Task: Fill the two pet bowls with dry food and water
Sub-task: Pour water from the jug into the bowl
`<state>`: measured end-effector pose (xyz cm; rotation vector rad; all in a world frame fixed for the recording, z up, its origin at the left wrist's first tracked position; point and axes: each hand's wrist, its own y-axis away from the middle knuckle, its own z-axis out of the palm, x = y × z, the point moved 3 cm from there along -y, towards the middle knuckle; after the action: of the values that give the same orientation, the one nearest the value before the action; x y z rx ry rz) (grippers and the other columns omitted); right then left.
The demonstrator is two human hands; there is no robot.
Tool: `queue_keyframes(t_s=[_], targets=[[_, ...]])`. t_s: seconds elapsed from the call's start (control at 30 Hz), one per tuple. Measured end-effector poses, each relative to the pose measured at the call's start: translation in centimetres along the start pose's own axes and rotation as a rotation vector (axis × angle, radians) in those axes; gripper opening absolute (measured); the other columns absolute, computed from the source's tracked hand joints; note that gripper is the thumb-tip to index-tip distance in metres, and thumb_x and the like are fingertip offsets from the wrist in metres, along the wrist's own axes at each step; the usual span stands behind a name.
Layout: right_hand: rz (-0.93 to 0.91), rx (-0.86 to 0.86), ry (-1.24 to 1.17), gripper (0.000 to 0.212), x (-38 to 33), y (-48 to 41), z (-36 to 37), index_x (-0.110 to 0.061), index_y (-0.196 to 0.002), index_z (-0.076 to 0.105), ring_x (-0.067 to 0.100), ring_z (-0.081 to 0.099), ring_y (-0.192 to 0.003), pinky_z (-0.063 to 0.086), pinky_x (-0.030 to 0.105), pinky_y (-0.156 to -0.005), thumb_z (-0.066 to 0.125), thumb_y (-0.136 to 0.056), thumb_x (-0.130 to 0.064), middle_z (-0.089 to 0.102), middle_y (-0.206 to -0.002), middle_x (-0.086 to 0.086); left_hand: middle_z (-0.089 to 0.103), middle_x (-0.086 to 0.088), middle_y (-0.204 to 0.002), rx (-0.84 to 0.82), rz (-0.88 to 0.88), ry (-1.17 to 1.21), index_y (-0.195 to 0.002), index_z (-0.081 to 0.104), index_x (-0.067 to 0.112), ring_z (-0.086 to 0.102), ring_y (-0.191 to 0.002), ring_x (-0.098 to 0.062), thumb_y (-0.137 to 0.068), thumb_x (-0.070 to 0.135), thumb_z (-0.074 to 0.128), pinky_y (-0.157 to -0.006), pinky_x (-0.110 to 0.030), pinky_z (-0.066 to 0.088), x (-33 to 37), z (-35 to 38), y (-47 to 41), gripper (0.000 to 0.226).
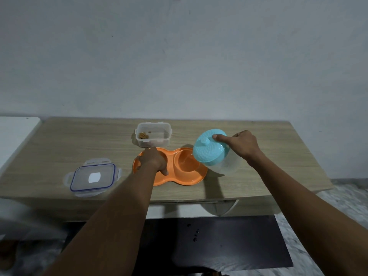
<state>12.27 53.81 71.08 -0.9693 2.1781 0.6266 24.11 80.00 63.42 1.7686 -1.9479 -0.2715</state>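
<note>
On the wooden table (59,140), the box lid (93,177) lies nearest, at left. The left hand (154,160) presses curled fingers on the orange double bowl's (179,179) left dish. The right hand (240,145) grips the tilted jug (214,152) over the right dish. Behind stands the food box (153,134), nearly empty.

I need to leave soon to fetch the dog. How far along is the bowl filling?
Food looks handled: the clear plastic tub is open and nearly empty, though the left hand hides the orange double bowl's left well. In hand: the right hand tips the teal-lidded clear jug over the right well. No water visible there yet.
</note>
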Motion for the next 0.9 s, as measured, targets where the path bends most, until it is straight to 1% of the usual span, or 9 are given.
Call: queue_keyframes(t_s=[0.1, 0.17, 0.2, 0.27, 0.33, 0.43, 0.6, 0.8, 0.9], targets=[[0.004, 0.002, -0.005, 0.083, -0.03, -0.05, -0.15, 0.009, -0.082, 0.074, 0.022, 0.058, -0.066, 0.039, 0.037, -0.062, 0.08, -0.063, -0.071, 0.075, -0.087, 0.024, 0.045, -0.014, -0.142, -0.003, -0.001, 0.0, -0.14, 0.038, 0.007, 0.044, -0.133, -0.035, -0.055, 0.029, 0.095, -0.104, -0.053, 0.043, -0.03, 0.03, -0.08, 0.104], [0.003, 0.003, -0.006, 0.089, -0.07, -0.03, -0.28, 0.01, -0.082, 0.073, 0.022, 0.057, -0.065, 0.038, 0.038, -0.061, 0.079, -0.058, -0.075, 0.074, -0.082, 0.024, 0.044, -0.014, -0.143, -0.006, -0.003, -0.005, -0.14, 0.037, 0.007, 0.042, -0.134, -0.034, -0.056, 0.029, 0.094, -0.105, -0.052, 0.042, -0.1, 0.06, -0.19, 0.105], [0.006, 0.001, -0.006, 0.088, -0.12, -0.02, -0.37, 0.011, -0.081, 0.073, 0.021, 0.056, -0.065, 0.038, 0.038, -0.061, 0.079, -0.058, -0.074, 0.07, -0.076, 0.024, 0.044, -0.014, -0.144, -0.007, -0.003, -0.012, -0.14, 0.037, 0.007, 0.042, -0.135, -0.034, -0.056, 0.029, 0.094, -0.106, -0.052, 0.04, -0.12, 0.09, -0.26, 0.104], [0.012, -0.002, 0.006, 0.079, -0.2, 0.0, -0.53, 0.009, -0.074, 0.071, 0.021, 0.053, -0.064, 0.036, 0.038, -0.061, 0.082, -0.063, -0.069, 0.062, -0.067, 0.015, 0.045, -0.014, -0.143, -0.008, -0.002, -0.024, -0.137, 0.041, 0.007, 0.043, -0.134, -0.033, -0.055, 0.03, 0.094, -0.109, -0.051, 0.036, -0.14, 0.15, -0.47, 0.101], [0.004, -0.004, 0.021, 0.075, -0.21, 0.0, -0.57, 0.006, -0.07, 0.069, 0.022, 0.054, -0.064, 0.036, 0.037, -0.061, 0.082, -0.065, -0.068, 0.062, -0.067, 0.014, 0.046, -0.014, -0.142, -0.008, -0.005, -0.026, -0.136, 0.041, 0.007, 0.044, -0.134, -0.034, -0.054, 0.031, 0.095, -0.11, -0.053, 0.034, -0.11, 0.21, -0.6, 0.101], [-0.007, -0.004, 0.03, 0.081, -0.07, -0.13, -0.38, 0.01, -0.081, 0.073, 0.022, 0.057, -0.064, 0.038, 0.037, -0.061, 0.081, -0.066, -0.069, 0.072, -0.078, 0.023, 0.046, -0.014, -0.142, -0.011, -0.011, -0.027, -0.136, 0.041, 0.007, 0.044, -0.134, -0.036, -0.054, 0.031, 0.095, -0.111, -0.055, 0.033, -0.07, 0.32, -0.79, 0.101], [-0.009, -0.015, 0.036, 0.078, -0.15, -0.16, -0.3, 0.009, -0.077, 0.073, 0.022, 0.056, -0.063, 0.036, 0.037, -0.06, 0.08, -0.067, -0.068, 0.064, -0.067, 0.011, 0.045, -0.014, -0.143, -0.009, -0.012, -0.023, -0.137, 0.04, 0.008, 0.042, -0.135, -0.036, -0.054, 0.03, 0.095, -0.111, -0.055, 0.033, -0.1, 0.37, -0.89, 0.102], [-0.005, -0.007, 0.03, 0.078, -0.26, -0.24, -0.44, 0.009, -0.077, 0.073, 0.02, 0.054, -0.062, 0.036, 0.037, -0.06, 0.081, -0.067, -0.068, 0.062, -0.066, 0.009, 0.044, -0.014, -0.144, -0.007, -0.008, -0.015, -0.138, 0.039, 0.007, 0.042, -0.135, -0.035, -0.054, 0.029, 0.095, -0.112, -0.054, 0.032, -0.13, 0.33, -0.88, 0.104], [-0.007, -0.014, 0.036, 0.075, -0.37, -0.25, -0.47, 0.007, -0.076, 0.072, 0.021, 0.055, -0.063, 0.037, 0.037, -0.061, 0.081, -0.067, -0.067, 0.063, -0.067, 0.01, 0.044, -0.015, -0.143, -0.011, -0.021, 0.01, -0.138, 0.039, 0.006, 0.041, -0.135, -0.037, -0.054, 0.027, 0.095, -0.11, -0.054, 0.035, -0.17, 0.39, -0.81, 0.103]])
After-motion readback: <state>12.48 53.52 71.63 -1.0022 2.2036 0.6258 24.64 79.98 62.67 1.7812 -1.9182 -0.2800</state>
